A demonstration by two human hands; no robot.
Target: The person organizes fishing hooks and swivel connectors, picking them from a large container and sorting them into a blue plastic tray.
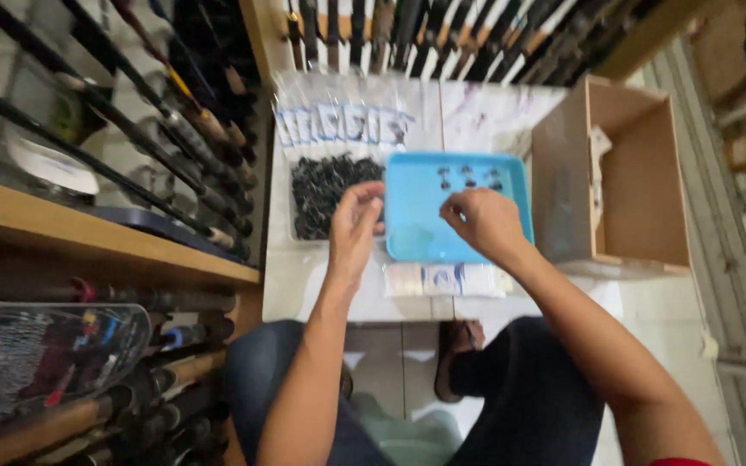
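left hand (357, 216) fingers pinched, over black parts (325, 185) | right hand (481, 220) curled, grip unclear, over blue tray (425, 237)

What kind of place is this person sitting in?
Probably a fishing tackle shop or its workroom. Racks of fishing rods line the walls, and both hands, left hand and right hand, work beside a blue tray and a heap of small black parts.
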